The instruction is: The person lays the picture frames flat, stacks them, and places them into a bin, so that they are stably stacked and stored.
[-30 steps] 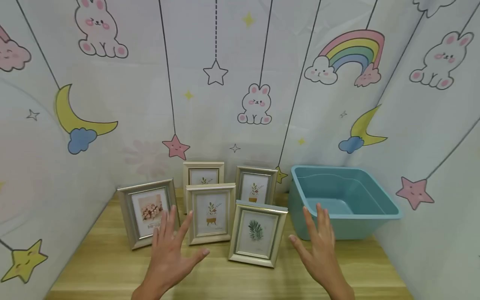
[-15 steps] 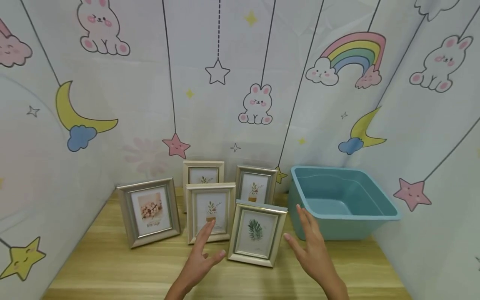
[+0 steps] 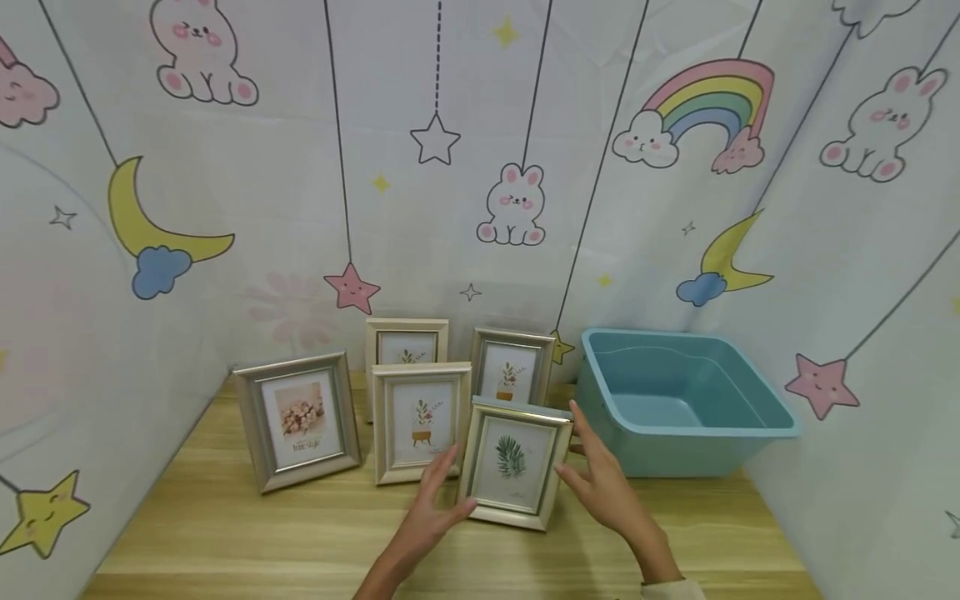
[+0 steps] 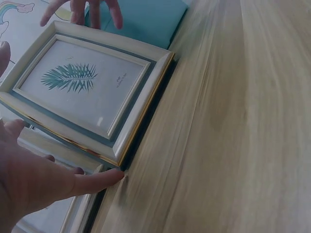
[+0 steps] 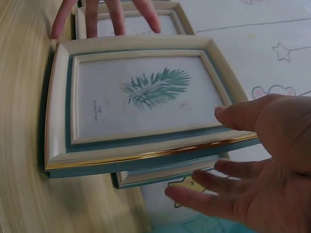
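Observation:
A cream photo frame (image 3: 513, 467) with a green leaf print stands at the front of the group, leaning back a little. Beside its left edge is my left hand (image 3: 426, 518), fingers extended; the left wrist view puts the thumb by a lower corner of the leaf frame (image 4: 82, 90). My right hand (image 3: 603, 492) is at the opposite edge. The right wrist view has its thumb (image 5: 243, 116) over the border and the other fingers spread behind that side. Neither hand grips the frame; whether the fingertips touch it, I cannot tell.
A cream plant-print frame (image 3: 422, 421) stands close behind, with another cream frame (image 3: 407, 342) and a silvery frame (image 3: 513, 367) farther back. A silver flower-picture frame (image 3: 300, 421) is at left. The blue-green bin (image 3: 682, 454) stands at right on the wooden table (image 3: 247, 542).
My left hand has swung right, from before the flower-picture frame to the leaf frame's left side. My right hand has moved left from the bin to its right side. The frames have stayed put.

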{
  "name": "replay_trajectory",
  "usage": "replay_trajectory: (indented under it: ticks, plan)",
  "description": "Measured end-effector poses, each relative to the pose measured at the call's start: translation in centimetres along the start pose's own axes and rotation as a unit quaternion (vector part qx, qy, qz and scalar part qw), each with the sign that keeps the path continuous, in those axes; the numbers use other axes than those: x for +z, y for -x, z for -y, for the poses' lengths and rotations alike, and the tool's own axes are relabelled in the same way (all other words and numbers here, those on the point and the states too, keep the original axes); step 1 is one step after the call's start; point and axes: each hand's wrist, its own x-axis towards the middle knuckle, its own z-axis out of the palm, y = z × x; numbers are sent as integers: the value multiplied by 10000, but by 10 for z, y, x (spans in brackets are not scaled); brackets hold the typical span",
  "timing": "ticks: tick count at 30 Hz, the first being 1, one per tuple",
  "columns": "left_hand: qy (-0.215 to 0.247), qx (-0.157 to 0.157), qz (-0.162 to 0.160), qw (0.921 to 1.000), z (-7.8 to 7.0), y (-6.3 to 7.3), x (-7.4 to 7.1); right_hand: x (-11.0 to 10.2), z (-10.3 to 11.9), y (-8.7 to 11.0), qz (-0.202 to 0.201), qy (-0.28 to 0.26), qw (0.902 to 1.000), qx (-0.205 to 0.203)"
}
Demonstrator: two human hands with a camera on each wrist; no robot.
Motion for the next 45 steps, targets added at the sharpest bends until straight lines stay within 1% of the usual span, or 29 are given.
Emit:
replay_trajectory:
  ticks: [2,4,7,9,11,12,14,18,22,28,35,37,39,41,43,45]
  plan:
    - [66,-34,12,10000,2,-2,2,3,-4,-4,97,21,9999,-142]
    - [122,-71,16,9999,4,-4,4,5,-8,-6,81,120,9992,-366]
    - [179,-106,20,9998,5,-5,6,8,-11,-10,-68,425,9961,-770]
    - [185,-74,-17,9998,6,-5,7,10,-12,-12,-191,621,9925,-1034]
    - [193,-75,-30,9998,7,-5,8,11,-12,-14,-271,742,9901,-1163]
    - [184,-66,-53,9998,8,-5,9,12,-11,-14,-287,760,9900,-1156]
    - [188,-21,-106,9998,9,-4,9,13,-10,-15,-247,636,9924,-1029]
    - [193,131,-182,9996,10,-4,11,15,-8,-15,-163,230,9977,-618]
    - [222,239,-251,9992,12,-4,12,16,-6,-15,-210,23,9988,-432]
    - [412,303,-357,9980,15,-3,12,16,-4,-12,-207,-162,9996,-127]
    - [651,333,-227,9971,15,2,14,5,5,-6,-189,-497,9985,153]
    - [728,374,-344,9961,14,4,17,0,9,-4,-162,-762,9966,286]
    - [929,414,-568,9932,13,6,21,-6,13,-1,-129,-1015,9939,413]
    - [1220,442,-838,9880,12,8,25,-11,16,2,-109,-1268,9908,468]
    - [1534,497,-1077,9810,10,10,30,-16,18,5,-147,-1454,9880,510]
    - [1840,504,-1237,9738,8,12,34,-20,19,8,-183,-1608,9854,528]
